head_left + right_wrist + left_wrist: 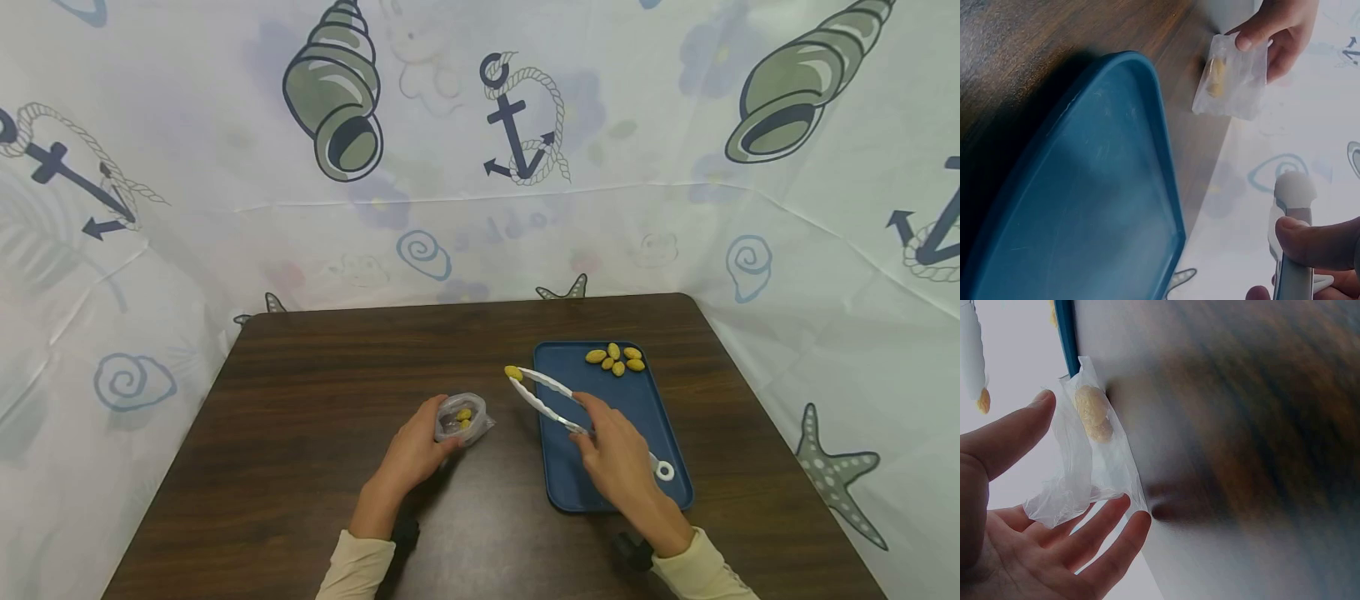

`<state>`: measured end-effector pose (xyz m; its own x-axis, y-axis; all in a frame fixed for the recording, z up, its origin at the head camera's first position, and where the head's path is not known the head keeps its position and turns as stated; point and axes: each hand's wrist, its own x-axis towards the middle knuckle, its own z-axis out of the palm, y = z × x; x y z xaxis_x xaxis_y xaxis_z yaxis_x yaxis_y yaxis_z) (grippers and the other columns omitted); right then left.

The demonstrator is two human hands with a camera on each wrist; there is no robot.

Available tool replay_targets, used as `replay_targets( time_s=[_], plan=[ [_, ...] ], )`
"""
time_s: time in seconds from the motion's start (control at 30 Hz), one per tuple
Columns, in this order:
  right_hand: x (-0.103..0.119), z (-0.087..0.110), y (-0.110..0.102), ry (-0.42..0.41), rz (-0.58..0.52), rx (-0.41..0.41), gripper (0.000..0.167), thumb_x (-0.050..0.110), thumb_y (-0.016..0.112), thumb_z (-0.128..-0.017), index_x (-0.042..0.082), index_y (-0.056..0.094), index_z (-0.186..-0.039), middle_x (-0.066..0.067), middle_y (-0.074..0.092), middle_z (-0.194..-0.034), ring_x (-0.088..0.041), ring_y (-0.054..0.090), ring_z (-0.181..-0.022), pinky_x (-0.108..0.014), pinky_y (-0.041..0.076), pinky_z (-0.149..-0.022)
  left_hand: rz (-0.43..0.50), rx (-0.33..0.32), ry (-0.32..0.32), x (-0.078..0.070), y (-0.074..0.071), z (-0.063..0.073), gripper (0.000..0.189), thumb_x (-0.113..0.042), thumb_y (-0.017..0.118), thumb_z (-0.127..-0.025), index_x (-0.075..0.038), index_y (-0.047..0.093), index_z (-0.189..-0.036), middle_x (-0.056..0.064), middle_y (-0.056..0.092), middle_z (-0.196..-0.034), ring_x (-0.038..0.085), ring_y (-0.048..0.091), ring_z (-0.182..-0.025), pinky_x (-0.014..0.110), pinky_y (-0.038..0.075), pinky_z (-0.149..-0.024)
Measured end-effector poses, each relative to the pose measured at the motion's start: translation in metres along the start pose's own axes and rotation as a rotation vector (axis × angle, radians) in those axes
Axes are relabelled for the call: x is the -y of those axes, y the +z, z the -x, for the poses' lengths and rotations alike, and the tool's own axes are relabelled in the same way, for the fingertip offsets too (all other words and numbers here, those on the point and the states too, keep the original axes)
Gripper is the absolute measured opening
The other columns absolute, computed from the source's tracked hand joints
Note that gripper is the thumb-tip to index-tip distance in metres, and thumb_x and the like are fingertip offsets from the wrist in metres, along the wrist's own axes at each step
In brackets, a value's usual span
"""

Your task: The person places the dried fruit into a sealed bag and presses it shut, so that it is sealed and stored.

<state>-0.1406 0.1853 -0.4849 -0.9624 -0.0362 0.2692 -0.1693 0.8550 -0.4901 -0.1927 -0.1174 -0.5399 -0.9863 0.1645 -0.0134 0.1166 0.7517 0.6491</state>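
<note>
My left hand (414, 446) holds a small clear plastic bag (482, 427) upright on the table, its fingers and thumb round the sides and its mouth open upward. A few yellow oval pieces (1092, 412) lie at the bottom of the bag. My right hand (622, 454) grips white-tipped tongs (551, 382) above the left part of a blue tray (562, 475). One yellow oval piece (513, 372) is pinched at the tongs' tips, up and to the right of the bag. Several more yellow pieces (596, 356) lie at the tray's far end.
The dark wooden table (315, 433) extends to the left of the bag and beyond it. A patterned white cloth (465, 150) hangs behind the table and at both sides. The tray has a raised rim (1172, 187).
</note>
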Motion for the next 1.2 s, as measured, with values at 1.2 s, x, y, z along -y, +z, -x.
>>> replay_targets(
  time_s=[1.2],
  plan=[
    [0.012, 0.006, 0.015, -0.166, 0.020, 0.032, 0.059, 0.013, 0.087, -0.082, 0.020, 0.063, -0.136, 0.009, 0.060, -0.081, -0.008, 0.048, -0.072, -0.027, 0.038, -0.062, -0.010, -0.031, 0.002, 0.000, 0.009, 0.005, 0.073, -0.025, 0.084, -0.087, -0.007, 0.048, -0.148, 0.014, 0.063, -0.138, 0.033, 0.064, -0.119, 0.054, 0.050, -0.099]
  ],
)
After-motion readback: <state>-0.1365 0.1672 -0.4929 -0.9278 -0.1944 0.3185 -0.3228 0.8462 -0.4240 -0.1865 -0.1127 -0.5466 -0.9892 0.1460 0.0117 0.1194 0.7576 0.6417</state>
